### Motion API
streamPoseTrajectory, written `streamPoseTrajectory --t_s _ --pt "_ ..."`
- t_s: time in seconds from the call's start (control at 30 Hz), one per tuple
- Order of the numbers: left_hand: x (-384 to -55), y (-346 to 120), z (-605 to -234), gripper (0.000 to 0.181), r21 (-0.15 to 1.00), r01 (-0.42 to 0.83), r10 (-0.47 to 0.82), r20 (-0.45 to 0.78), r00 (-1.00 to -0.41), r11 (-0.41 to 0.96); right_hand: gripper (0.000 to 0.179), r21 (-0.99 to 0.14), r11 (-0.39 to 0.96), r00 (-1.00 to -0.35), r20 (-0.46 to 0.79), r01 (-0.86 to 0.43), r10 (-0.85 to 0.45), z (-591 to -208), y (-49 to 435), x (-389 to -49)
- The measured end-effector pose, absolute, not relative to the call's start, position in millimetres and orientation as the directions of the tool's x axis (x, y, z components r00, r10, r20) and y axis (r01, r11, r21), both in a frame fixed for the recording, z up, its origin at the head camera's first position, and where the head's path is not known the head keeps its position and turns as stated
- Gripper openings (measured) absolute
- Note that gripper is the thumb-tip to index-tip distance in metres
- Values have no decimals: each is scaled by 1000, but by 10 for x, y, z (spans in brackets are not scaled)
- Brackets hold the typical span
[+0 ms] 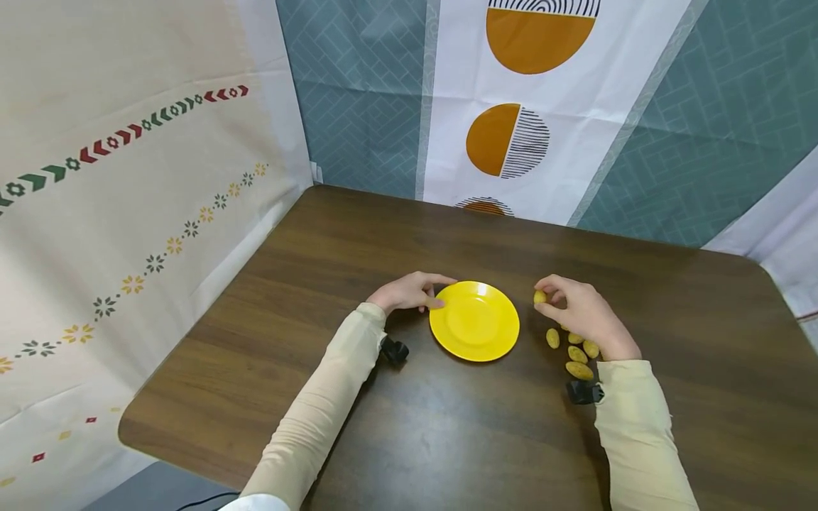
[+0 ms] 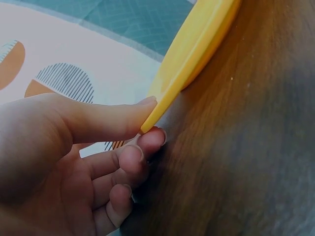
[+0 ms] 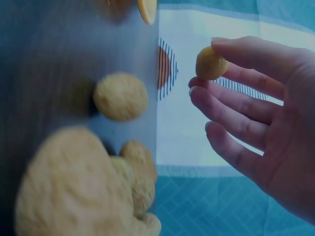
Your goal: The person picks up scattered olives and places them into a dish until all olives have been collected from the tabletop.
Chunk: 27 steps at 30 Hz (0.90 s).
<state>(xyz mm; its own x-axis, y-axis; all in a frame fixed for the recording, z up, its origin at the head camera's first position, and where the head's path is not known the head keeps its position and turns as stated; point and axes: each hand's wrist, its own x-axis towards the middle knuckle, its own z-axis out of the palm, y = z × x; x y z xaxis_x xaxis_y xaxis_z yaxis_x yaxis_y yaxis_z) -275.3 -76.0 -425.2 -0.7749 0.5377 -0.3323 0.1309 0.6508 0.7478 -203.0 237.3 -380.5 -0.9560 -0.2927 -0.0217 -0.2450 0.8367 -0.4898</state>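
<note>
A round yellow plate (image 1: 473, 322) lies on the table. My left hand (image 1: 409, 292) pinches its left rim, the thumb on top and a fingertip below, as the left wrist view shows at the plate's edge (image 2: 184, 64). Right of the plate, my right hand (image 1: 584, 310) holds a small yellow-brown potato (image 1: 540, 297) between thumb and fingertips. That potato (image 3: 210, 64) is raised off the table in the right wrist view, with the lower fingers spread apart. Several more small potatoes (image 1: 579, 370) lie below the right hand, some partly hidden by it.
The brown wooden table (image 1: 358, 234) has rounded corners. Patterned cloths hang behind it (image 1: 364, 135) and along its left side (image 1: 160, 213). Black wrist cameras sit at the left wrist (image 1: 394, 350) and the right wrist (image 1: 584, 392), close above the tabletop.
</note>
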Motion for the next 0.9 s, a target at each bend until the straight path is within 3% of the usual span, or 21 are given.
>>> streamPoseTrajectory --t_s 0.3,0.7,0.9 --pt "-2760 -766 -4265 55 748 131 532 -326 -781 650 30 -473 826 -947 59 -306 -317 -3902 2093 -2052" --pt "-2735 -756 -4253 54 741 116 516 -337 -787 662 33 -453 820 -932 77 -349 -355 -3927 1782 -1985" --pt "-2742 -749 -4241 54 742 107 517 -347 -783 661 36 -422 801 -894 57 -425 -444 -3954 1716 -1954"
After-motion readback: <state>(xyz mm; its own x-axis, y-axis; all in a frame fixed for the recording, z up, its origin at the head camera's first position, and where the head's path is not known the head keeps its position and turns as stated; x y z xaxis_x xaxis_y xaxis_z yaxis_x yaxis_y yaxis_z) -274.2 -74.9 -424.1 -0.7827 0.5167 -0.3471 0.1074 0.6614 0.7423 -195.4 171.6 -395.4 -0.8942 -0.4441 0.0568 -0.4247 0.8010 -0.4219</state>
